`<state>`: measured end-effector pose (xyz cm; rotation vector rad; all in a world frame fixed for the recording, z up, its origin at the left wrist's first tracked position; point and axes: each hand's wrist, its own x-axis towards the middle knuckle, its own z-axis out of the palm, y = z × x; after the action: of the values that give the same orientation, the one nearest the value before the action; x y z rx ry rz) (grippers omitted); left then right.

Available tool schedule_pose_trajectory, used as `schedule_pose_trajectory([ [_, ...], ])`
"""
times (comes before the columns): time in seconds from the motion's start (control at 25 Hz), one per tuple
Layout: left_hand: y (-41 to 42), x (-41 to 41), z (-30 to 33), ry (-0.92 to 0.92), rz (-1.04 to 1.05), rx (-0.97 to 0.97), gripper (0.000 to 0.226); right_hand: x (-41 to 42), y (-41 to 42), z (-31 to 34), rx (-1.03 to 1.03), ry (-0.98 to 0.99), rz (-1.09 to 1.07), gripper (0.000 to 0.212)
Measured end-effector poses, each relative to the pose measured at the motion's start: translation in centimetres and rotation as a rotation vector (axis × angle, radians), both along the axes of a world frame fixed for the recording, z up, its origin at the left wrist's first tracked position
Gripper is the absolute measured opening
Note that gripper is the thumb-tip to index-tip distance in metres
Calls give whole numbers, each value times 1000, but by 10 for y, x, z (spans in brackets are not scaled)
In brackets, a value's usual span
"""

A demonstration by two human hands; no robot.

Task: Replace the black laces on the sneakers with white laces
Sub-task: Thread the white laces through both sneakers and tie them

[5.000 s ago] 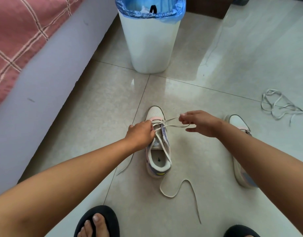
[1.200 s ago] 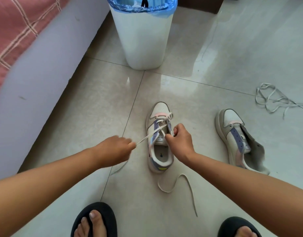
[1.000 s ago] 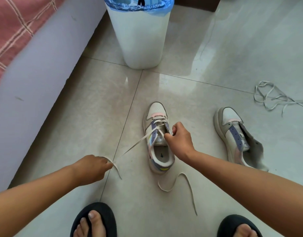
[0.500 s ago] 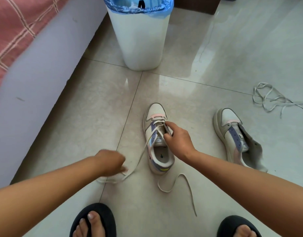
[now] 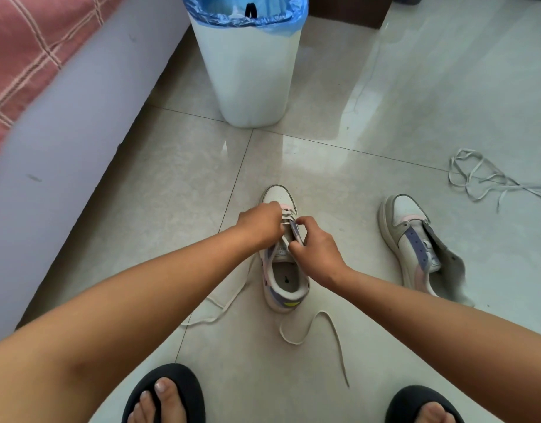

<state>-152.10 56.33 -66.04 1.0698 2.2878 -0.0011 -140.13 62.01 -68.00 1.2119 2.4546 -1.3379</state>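
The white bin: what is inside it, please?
The bin holds a blue liner, folded over its rim, with a small black item near the top. The frame cuts off the rest, so its contents cannot be seen.

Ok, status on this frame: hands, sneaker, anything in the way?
Both hands, left hand and right hand, on the near sneaker, at its white lace. Second sneaker unlaced. Nothing in the way.
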Motion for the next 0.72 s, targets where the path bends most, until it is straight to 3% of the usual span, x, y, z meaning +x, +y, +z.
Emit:
schedule_pose_trajectory([
  [0.16, -16, 7, 10, 400, -378, -70, 31, 2, -1, 1, 20, 8, -3, 38],
  [0.32, -38, 12, 10, 459, -559, -168, 29, 2, -1, -2, 71, 41, 60, 50],
  [0.44, -49, 13, 5, 457, -578, -176, 25, 2, -2, -7, 105, 40, 81, 50],
  [0.52, -51, 11, 1, 304, -426, -83, 19, 2, -1, -8, 123, 28, 120, 50],
  [0.64, -53, 1, -3, -251, 138, 175, 28, 3, 6, -8, 164, 29, 186, 51],
  [0.72, -53, -4, -5, -497, 388, 307, 35, 4, 6, -8, 221, -33, 229, 51],
])
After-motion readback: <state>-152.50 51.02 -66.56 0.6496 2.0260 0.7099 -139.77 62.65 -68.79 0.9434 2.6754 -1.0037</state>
